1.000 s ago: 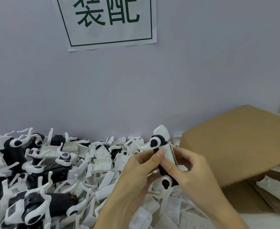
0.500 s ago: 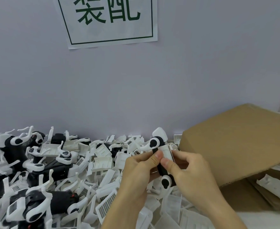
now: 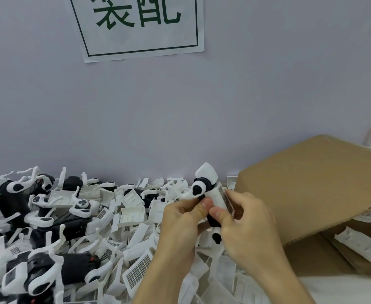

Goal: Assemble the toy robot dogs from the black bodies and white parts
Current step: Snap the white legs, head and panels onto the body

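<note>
Both hands clamped on the toy dog point(image 3: 210, 200): left hand point(image 3: 180, 222), right hand point(image 3: 245, 224) pinching white panel point(image 3: 224, 197). Risk: panel seats crooked (uneven thumb pressure), clip snaps.

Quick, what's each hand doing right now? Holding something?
Left hand: closed, gripping the toy robot dog.
Right hand: closed, pinching the white grille panel against the same dog.

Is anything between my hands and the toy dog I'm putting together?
Nothing visible. The left hand and right hand both grip the toy dog directly, thumbs meeting on its side, holding it above the pile of white parts.
</note>
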Demonstrator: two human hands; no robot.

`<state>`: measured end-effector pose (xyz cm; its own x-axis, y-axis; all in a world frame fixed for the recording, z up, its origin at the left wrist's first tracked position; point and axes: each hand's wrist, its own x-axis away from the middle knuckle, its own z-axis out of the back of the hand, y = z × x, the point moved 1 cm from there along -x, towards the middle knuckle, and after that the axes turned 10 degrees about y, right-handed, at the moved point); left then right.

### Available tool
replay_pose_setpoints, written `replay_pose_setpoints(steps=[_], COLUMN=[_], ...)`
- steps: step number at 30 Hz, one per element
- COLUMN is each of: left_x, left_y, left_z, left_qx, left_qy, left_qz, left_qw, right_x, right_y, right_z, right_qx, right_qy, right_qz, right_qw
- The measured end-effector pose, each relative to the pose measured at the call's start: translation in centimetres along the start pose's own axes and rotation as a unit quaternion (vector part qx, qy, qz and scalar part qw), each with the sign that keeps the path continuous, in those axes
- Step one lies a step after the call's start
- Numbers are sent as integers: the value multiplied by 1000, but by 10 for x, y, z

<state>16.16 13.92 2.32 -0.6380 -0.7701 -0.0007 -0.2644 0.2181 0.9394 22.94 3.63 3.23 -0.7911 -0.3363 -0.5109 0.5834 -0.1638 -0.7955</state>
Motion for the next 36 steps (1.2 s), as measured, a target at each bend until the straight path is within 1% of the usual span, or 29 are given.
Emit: replay_pose_setpoints(steps=[1,3,4,5,6,8,9,10,12,13,14,15,17,18,19,20,22,23,24,26,28,29,31,32,33,34,35,36], left_x=[-1,-1,0,0,1,0,-1,-3,-2,-1,2,3,2,1,1,0,2,3,3,2,0,1,1,2,3,4,6,7], left_y=[0,0,-1,-2,-2,-1,-1,1,1,0,-1,-2,-2,-2,-1,-2,-4,-5,-6,-8,-8,-8,-7,-6,-4,-3,-3,-3], left_z=[2,4,4,3,1,0,0,1,1,-1,-4,-7,-10,-10,-9,-9,-10,-11,-11,-12,-12,-13,-13,-12,-12,-12,-13,-15], left_qx=[-2,-14,-23,-30,-31,-19,-18,-25,-54,-70,-84,-97,-109,-99,-79,-47,12,19,11,-20,-25,-11,39,61,72,77,78,74], left_qy=[0,-14,-23,-27,-26,-20,-17,-17,-30,-39,-45,-41,-7,9,21,23,16,9,1,-6,18,33,53,51,44,33,24,26], left_qz=[-4,-6,-4,-1,1,3,-5,-15,-27,-27,-28,-35,-63,-70,-61,-31,44,63,59,23,-9,-3,39,65,85,95,90,81], left_qw=[1000,1000,999,999,999,1000,1000,999,998,996,995,994,992,993,995,998,999,998,998,1000,999,999,997,995,993,992,993,994], right_x=[0,-6,-8,-10,-11,-11,-11,-12,-15,-16,-18,-18,-15,-14,-13,-12,-13,-14,-15,-17,-14,-12,-8,-7,-9,-12,-14,-14], right_y=[0,2,3,5,8,7,6,7,8,10,13,14,12,10,8,6,9,10,11,15,12,10,5,1,2,4,5,6], right_z=[1,12,18,22,23,19,18,20,31,36,40,40,32,27,23,22,25,28,31,35,30,24,12,12,15,20,25,26], right_qx=[-13,-106,-131,-123,-100,-62,-71,-107,-175,-179,-165,-143,-115,-121,-128,-125,-89,-73,-66,-112,-136,-110,0,23,-1,-59,-105,-121], right_qy=[-14,-95,-130,-146,-142,-110,-110,-128,-202,-223,-223,-204,-149,-126,-116,-114,-132,-141,-142,-129,-124,-112,-50,-30,-41,-75,-106,-115], right_qz=[-5,-66,-95,-95,-80,-42,-42,-64,-127,-141,-138,-122,-78,-67,-64,-58,-39,-38,-46,-73,-75,-50,38,56,45,17,-15,-28], right_qw=[1000,988,978,977,981,991,991,984,955,948,951,961,979,982,983,984,986,987,987,983,980,986,998,998,998,995,989,986])
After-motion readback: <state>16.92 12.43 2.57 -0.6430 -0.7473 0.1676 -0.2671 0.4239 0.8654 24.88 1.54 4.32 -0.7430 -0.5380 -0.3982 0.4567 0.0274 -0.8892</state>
